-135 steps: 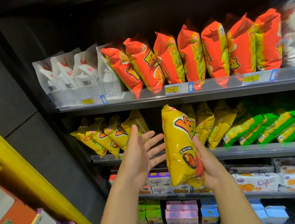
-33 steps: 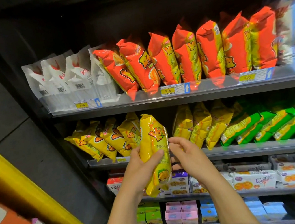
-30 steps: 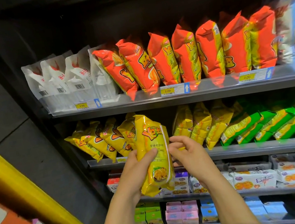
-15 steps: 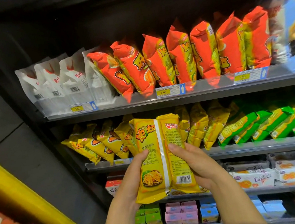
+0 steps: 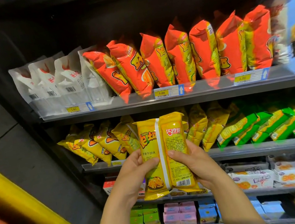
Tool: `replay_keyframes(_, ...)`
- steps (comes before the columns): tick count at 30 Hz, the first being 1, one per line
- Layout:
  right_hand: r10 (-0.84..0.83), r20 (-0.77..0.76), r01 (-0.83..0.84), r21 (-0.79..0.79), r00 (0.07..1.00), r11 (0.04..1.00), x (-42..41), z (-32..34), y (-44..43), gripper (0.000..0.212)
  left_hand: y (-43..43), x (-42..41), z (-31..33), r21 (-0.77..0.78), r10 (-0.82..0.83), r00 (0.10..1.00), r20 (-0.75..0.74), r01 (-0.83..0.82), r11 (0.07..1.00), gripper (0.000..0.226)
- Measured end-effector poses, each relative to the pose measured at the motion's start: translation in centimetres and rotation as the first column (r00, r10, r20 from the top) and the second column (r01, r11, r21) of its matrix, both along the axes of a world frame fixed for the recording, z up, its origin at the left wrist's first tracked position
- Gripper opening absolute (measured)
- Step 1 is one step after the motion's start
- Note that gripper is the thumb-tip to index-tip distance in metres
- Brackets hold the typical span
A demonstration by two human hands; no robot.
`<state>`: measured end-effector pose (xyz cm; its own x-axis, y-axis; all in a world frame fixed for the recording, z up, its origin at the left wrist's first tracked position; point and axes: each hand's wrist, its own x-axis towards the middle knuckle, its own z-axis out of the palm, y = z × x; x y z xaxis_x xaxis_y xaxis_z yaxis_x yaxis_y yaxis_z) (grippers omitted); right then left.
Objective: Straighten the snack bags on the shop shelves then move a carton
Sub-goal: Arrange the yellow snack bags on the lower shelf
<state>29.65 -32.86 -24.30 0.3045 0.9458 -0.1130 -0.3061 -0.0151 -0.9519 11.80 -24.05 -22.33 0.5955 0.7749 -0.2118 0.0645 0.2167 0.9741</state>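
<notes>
In my left grip [image 5: 132,172] and right grip [image 5: 195,164], yellow bag [image 5: 164,147]: glossy plastic film, crinkled; white back seam flatter. Orange bags [image 5: 178,56] above it: same shiny film, glints on creases. White pouches [image 5: 51,83] up-left of it: matt, paper-like look. Green bags [image 5: 258,126] right of it: glossy film. Clear rail [image 5: 205,85] above it: see-through plastic over paper price tags [image 5: 161,93]. Shelf edge [image 5: 262,149] behind it: smooth grey metal, dull sheen. Small cartons [image 5: 179,215] below it: matt printed card. Yellow post [image 5: 18,194] left of it: smooth, faint gloss.

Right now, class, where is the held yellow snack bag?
Head view, centre: the yellow snack bag is gripped upright by the left hand and right hand, in front of the yellow bags on the middle shelf.
</notes>
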Motion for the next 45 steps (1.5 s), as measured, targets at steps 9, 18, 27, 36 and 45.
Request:
replay_keyframes(9, 0.106, 0.107, -0.1, -0.055, 0.989, 0.993, 2.4, -1.4, 0.7, 0.07, 1.2, 1.3, -1.4, -0.004, 0.091, 0.994, -0.059, -0.092, 0.996, 0.053)
replay_keyframes(18, -0.077, 0.681, 0.244, -0.153, 0.729, 0.957, 5.1, -1.9, 3.2, 0.088, 5.0, 3.9, -3.5, 0.074, 0.423, 0.894, -0.145, -0.417, 0.906, 0.073)
replay_keyframes(27, 0.104, 0.961, 0.312, -0.02, -0.255, 0.95, 7.4, -3.0, 7.6, 0.089, 8.5, 8.5, -4.8, 0.061, 0.57, 0.821, -0.039, -0.567, 0.821, 0.077)
replay_keyframes(36, 0.263, 0.85, 0.291, -0.136, -0.457, 0.947, 9.3, -1.8, 9.7, 0.076, 12.2, 11.6, -5.6, 0.142, 0.642, 0.76, -0.102, -0.628, 0.765, 0.067)
replay_keyframes(45, 0.264, 0.879, 0.315, -0.14, -0.397, 0.939, 9.2, -3.2, 10.7, 0.072, 14.5, 13.5, -7.3, 0.194, 0.646, 0.739, -0.193, -0.617, 0.763, 0.106)
